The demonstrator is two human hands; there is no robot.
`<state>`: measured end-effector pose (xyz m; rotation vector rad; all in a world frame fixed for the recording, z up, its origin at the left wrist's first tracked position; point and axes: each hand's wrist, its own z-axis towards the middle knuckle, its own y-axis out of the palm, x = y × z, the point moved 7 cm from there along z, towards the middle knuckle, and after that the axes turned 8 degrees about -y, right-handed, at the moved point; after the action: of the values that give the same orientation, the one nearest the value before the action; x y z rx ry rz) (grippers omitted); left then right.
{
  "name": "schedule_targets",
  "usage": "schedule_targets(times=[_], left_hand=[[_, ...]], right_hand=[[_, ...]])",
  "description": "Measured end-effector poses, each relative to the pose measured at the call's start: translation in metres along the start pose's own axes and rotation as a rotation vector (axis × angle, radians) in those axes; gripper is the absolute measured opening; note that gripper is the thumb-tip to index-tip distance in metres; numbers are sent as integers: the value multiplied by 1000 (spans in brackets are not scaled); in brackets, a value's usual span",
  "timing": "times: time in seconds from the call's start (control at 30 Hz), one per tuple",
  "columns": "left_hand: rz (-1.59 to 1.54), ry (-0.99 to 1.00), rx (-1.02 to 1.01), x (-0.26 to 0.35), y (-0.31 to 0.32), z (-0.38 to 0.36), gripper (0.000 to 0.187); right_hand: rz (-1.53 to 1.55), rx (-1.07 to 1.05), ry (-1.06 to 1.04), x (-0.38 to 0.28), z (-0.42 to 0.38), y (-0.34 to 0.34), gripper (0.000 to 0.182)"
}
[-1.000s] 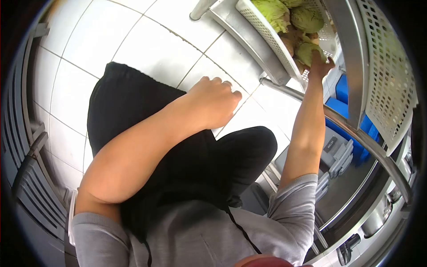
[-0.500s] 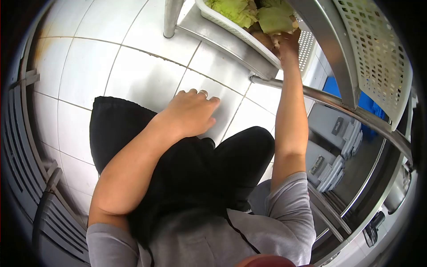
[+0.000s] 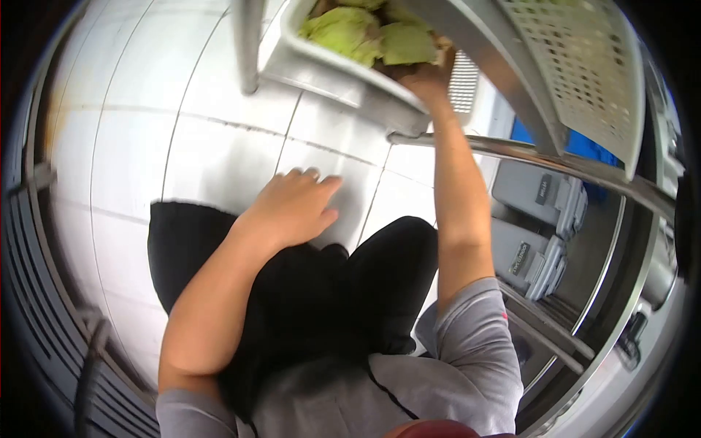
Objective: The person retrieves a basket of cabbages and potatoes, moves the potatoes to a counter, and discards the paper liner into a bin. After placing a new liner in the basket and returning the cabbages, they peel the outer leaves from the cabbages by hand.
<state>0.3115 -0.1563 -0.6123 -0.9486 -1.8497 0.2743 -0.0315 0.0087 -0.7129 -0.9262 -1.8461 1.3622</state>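
Low on a steel shelf stands a white plastic basket (image 3: 350,71) holding pale green cabbage heads (image 3: 342,33) and a loose-looking cabbage leaf or head (image 3: 409,44). My right hand (image 3: 426,80) reaches over its near rim, down beside the cabbage. Shadow and vegetables hide those fingers, so I cannot make out what they touch. Over my dark-clothed knee hangs my left hand (image 3: 296,208), with a ring on one finger. Its thumb stands apart from loosely bent fingers, and nothing shows in it.
A perforated white basket (image 3: 584,80) sits on the upper shelf at right. Below it, a metal rail (image 3: 504,146) crosses near my right forearm. Grey lidded containers (image 3: 529,193) and blue material (image 3: 595,150) lie beyond. Slatted grey panels (image 3: 44,292) stand at left, beside white floor tiles (image 3: 212,153).
The view has shifted, showing more of the basket and cabbage. My right hand is now deeper beside the cabbage, its fingers more hidden. My left hand keeps its place by the knee.
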Motion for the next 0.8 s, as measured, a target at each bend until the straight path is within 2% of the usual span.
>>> schedule_targets(times=[0.07, 0.13, 0.2, 0.23, 0.27, 0.3, 0.37, 0.43, 0.47, 0.5, 0.6, 0.63, 0.73, 0.8], left_hand=[[-11, 24, 11, -2, -6, 5, 46], [-17, 20, 9, -7, -11, 7, 49], [-40, 6, 9, -4, -19, 8, 52], [-47, 14, 43, -7, -20, 11, 52], [-50, 23, 80, -12, -22, 17, 53], [-103, 115, 202, -15, -26, 24, 46], [-288, 37, 259, -14, -38, 31, 41], [-391, 20, 395, -7, -59, 25, 35], [-403, 53, 492, 2, -67, 21, 33], [-418, 89, 580, 11, -78, 15, 31], [-81, 600, 1116, 86, -140, -34, 27], [-6, 674, 1206, 108, -161, -44, 32], [167, 715, 1261, 139, -208, -39, 37], [270, 622, 1266, 142, -223, -27, 42]], right_hand=[[213, 99, 10, 8, -3, 8, 70], [327, 301, 154, -11, -31, -34, 64], [327, 391, 242, -11, -41, -38, 59], [227, 414, 207, -10, -46, -30, 58], [206, 547, 259, -14, -60, -42, 55], [281, 623, 223, -24, -78, -62, 48], [273, 696, 149, -43, -103, -71, 33], [230, 856, 57, -68, -138, -74, 34], [233, 609, 77, -73, -145, -64, 41], [245, 678, 19, -82, -160, -70, 53], [220, 587, -13, -86, -171, -78, 67], [227, 495, 3, -84, -165, -71, 77], [280, 465, -30, -83, -169, -78, 81], [260, 433, -52, -84, -172, -81, 83]])
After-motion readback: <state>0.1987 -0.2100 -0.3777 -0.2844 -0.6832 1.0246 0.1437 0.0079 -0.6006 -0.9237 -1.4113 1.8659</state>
